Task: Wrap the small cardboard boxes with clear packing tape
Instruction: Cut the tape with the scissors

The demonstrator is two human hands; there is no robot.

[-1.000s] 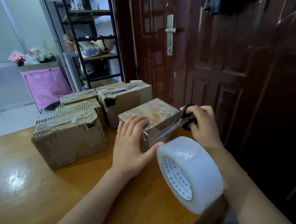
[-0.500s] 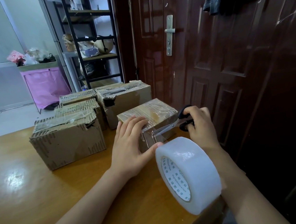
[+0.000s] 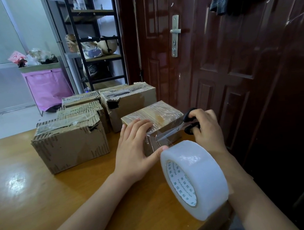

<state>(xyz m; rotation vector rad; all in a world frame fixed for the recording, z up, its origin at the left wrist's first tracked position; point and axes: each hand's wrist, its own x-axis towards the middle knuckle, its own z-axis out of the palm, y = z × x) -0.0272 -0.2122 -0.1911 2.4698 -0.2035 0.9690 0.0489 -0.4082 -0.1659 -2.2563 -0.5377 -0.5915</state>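
Note:
A small cardboard box wrapped in clear tape sits on the wooden table near its right edge. My left hand presses on the box's near left corner, fingers straight on top and thumb against the front face. My right hand grips black-handled scissors, whose blades reach left across the strip of tape at the box's front. A large roll of clear packing tape stands on edge just in front of the box, by my right forearm.
Several bigger, worn cardboard boxes stand in a cluster to the left and behind. A dark red door is close on the right. A black shelf rack and a pink bin stand beyond the table.
My right hand has brought the scissors down and left, so the blades now lie across the tape at the box's front. My left hand and the roll stay put.

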